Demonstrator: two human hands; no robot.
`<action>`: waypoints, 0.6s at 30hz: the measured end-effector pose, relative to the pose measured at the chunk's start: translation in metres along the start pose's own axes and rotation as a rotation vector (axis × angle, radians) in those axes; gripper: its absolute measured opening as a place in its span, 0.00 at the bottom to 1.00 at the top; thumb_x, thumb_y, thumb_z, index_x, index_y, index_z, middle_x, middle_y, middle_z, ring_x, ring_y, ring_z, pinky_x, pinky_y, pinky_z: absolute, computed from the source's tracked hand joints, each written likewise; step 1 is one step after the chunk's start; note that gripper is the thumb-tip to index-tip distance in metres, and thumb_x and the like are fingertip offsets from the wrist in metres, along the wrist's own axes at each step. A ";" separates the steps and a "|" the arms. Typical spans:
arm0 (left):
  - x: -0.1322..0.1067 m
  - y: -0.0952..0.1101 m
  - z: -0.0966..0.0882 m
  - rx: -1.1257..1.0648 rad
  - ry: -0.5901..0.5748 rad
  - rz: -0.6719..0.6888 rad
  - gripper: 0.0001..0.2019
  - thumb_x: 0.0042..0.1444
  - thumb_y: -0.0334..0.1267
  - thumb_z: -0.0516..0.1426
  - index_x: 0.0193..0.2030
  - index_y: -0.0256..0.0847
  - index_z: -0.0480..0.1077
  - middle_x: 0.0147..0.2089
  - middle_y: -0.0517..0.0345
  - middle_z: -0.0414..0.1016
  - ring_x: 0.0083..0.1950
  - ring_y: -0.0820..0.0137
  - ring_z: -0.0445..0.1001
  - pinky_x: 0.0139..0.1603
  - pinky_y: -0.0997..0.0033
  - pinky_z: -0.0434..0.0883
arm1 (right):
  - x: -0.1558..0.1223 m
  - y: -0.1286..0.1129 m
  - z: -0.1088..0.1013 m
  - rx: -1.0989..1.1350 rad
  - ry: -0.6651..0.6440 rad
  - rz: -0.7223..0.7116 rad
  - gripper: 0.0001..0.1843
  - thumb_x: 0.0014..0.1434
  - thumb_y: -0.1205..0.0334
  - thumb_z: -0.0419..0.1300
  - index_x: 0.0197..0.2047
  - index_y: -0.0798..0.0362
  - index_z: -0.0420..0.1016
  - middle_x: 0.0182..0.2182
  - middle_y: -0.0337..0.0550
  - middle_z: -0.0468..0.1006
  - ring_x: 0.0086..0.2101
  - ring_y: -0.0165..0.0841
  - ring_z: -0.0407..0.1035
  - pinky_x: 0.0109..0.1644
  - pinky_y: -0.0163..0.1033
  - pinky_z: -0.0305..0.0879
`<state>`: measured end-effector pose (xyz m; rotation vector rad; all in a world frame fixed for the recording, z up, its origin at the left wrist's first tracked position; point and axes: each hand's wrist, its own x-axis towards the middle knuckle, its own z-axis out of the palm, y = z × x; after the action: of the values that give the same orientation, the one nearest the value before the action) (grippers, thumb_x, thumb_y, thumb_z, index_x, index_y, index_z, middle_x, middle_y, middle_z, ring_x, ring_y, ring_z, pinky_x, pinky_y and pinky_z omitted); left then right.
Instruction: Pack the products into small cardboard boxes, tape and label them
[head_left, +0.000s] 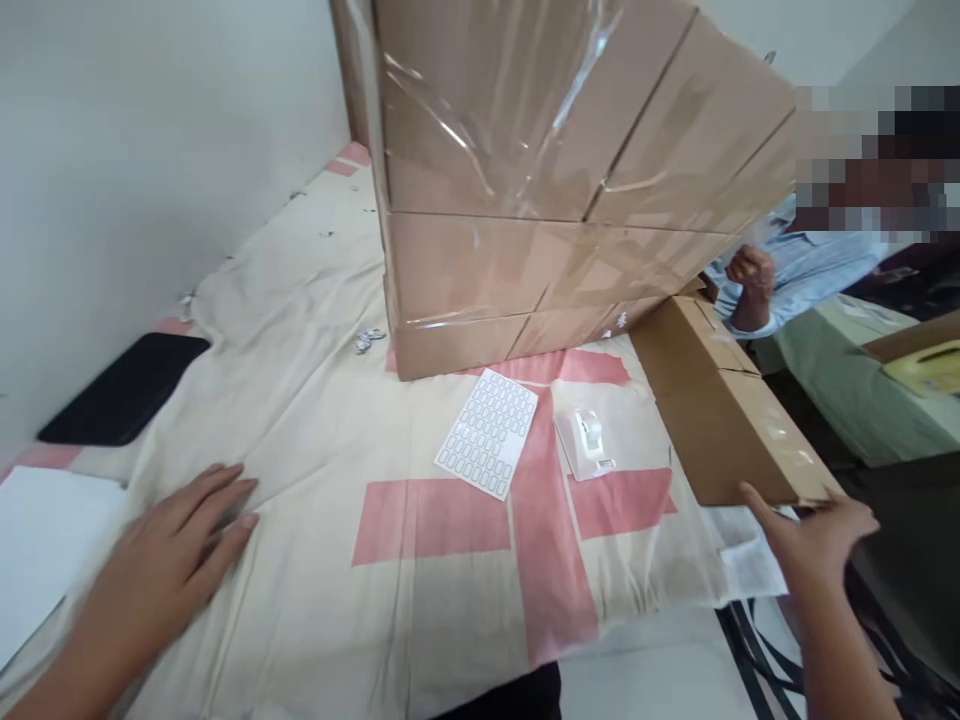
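My left hand point(176, 545) lies flat on the cream and pink cloth point(300, 600), fingers stretched out and holding nothing. At the right edge of the table, my right hand point(814, 535) grips the near end of a long brown cardboard box point(720, 420), thumb on its side and fingers at the far corner. Between the hands lies a white sheet of small outlined labels point(487, 432). Right of the sheet is a small white plastic item point(590, 443), close to the box; its kind I cannot make out.
A tall stack of film-wrapped cardboard boxes point(465, 270) rises at the back. On the left are a dark flat object point(126, 388) and white paper point(45, 550). A crumpled silvery scrap point(367, 341) lies near the stack. A person in a light blue shirt point(817, 265) is beyond the box.
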<state>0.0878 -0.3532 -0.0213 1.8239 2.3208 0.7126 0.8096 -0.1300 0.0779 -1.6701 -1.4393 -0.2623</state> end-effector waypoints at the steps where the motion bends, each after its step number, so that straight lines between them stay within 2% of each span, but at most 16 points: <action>1: -0.001 -0.002 0.002 0.028 0.000 0.025 0.16 0.65 0.51 0.51 0.58 0.56 0.67 0.67 0.56 0.71 0.71 0.55 0.67 0.71 0.47 0.65 | 0.012 0.000 0.013 -0.044 0.009 0.024 0.56 0.23 0.17 0.66 0.50 0.45 0.72 0.54 0.84 0.65 0.67 0.74 0.52 0.62 0.75 0.38; 3: -0.003 -0.004 0.007 0.051 0.015 0.051 0.18 0.65 0.51 0.50 0.58 0.54 0.67 0.66 0.53 0.72 0.69 0.54 0.69 0.70 0.48 0.65 | 0.030 -0.003 0.025 -0.098 -0.016 0.091 0.61 0.13 0.16 0.66 0.47 0.47 0.70 0.56 0.89 0.62 0.67 0.75 0.50 0.62 0.74 0.42; 6: -0.004 -0.002 0.009 0.035 0.049 0.056 0.19 0.64 0.53 0.50 0.57 0.51 0.68 0.66 0.52 0.73 0.68 0.54 0.70 0.68 0.48 0.66 | 0.041 -0.017 0.016 -0.126 -0.138 0.252 0.62 0.07 0.22 0.69 0.46 0.47 0.70 0.57 0.93 0.60 0.67 0.73 0.52 0.55 0.73 0.50; 8: -0.002 0.003 0.003 0.002 0.067 0.042 0.20 0.63 0.55 0.50 0.55 0.49 0.71 0.64 0.51 0.74 0.66 0.53 0.71 0.66 0.49 0.68 | 0.041 -0.038 0.004 -0.210 -0.124 0.290 0.61 0.10 0.22 0.69 0.48 0.46 0.73 0.59 0.94 0.57 0.67 0.72 0.53 0.50 0.74 0.50; 10: 0.006 0.008 -0.009 -0.024 0.033 0.005 0.22 0.63 0.56 0.49 0.53 0.47 0.72 0.61 0.50 0.77 0.60 0.51 0.75 0.60 0.50 0.71 | 0.038 -0.074 -0.003 -0.258 -0.024 0.123 0.59 0.20 0.18 0.66 0.53 0.45 0.75 0.61 0.93 0.56 0.68 0.69 0.52 0.49 0.75 0.48; 12: 0.028 0.013 -0.023 -0.048 -0.037 -0.075 0.23 0.63 0.57 0.48 0.53 0.47 0.73 0.58 0.51 0.79 0.53 0.52 0.79 0.50 0.54 0.73 | 0.035 -0.130 0.002 -0.192 0.012 -0.206 0.54 0.35 0.17 0.60 0.59 0.42 0.75 0.62 0.88 0.59 0.69 0.64 0.52 0.54 0.74 0.48; 14: 0.066 0.019 -0.033 -0.098 -0.060 -0.161 0.21 0.64 0.55 0.48 0.55 0.48 0.72 0.58 0.55 0.78 0.48 0.56 0.80 0.42 0.61 0.72 | 0.025 -0.208 0.018 -0.057 -0.107 -0.540 0.43 0.48 0.24 0.60 0.61 0.39 0.74 0.59 0.81 0.67 0.68 0.59 0.57 0.59 0.69 0.54; 16: 0.116 0.028 -0.036 -0.175 -0.031 -0.123 0.19 0.65 0.50 0.50 0.57 0.48 0.71 0.60 0.55 0.76 0.51 0.60 0.79 0.45 0.64 0.72 | 0.003 -0.300 0.044 0.064 -0.268 -0.833 0.29 0.56 0.39 0.65 0.60 0.34 0.74 0.58 0.69 0.72 0.62 0.55 0.66 0.60 0.64 0.61; 18: 0.169 0.040 -0.031 -0.180 -0.082 -0.168 0.19 0.65 0.46 0.53 0.59 0.44 0.70 0.61 0.50 0.75 0.53 0.60 0.79 0.48 0.64 0.72 | -0.035 -0.393 0.076 0.149 -0.427 -1.135 0.22 0.60 0.51 0.66 0.57 0.36 0.73 0.53 0.58 0.77 0.56 0.54 0.70 0.58 0.65 0.65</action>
<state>0.0656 -0.1963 0.0565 1.5331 2.2435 0.7786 0.4262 -0.1264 0.1972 -0.6367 -2.5502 -0.4050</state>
